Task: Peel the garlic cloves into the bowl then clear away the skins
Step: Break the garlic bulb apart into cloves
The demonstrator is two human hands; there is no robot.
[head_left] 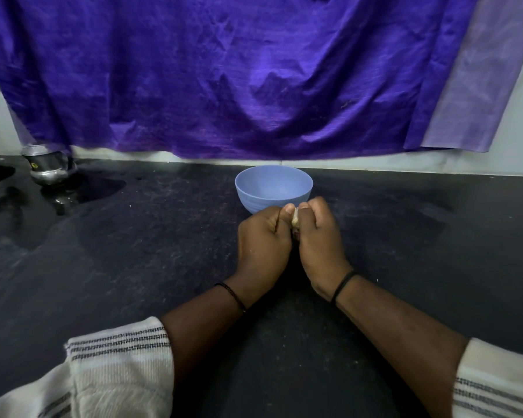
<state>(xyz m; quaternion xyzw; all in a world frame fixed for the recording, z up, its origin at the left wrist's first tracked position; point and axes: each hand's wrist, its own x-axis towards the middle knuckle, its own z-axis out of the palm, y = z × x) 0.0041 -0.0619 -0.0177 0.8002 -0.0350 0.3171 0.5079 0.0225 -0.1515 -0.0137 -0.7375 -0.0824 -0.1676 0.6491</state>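
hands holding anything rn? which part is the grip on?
Yes: a garlic clove, pinched between the left hand and the right hand, near the blue bowl. Each grip is on one side; only a pale sliver shows between the thumbs.

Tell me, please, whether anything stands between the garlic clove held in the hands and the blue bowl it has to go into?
Nothing visible does. The left hand and right hand pinch the garlic clove just in front of the blue bowl, whose mouth is open and uncovered. Only bare black counter lies around them.
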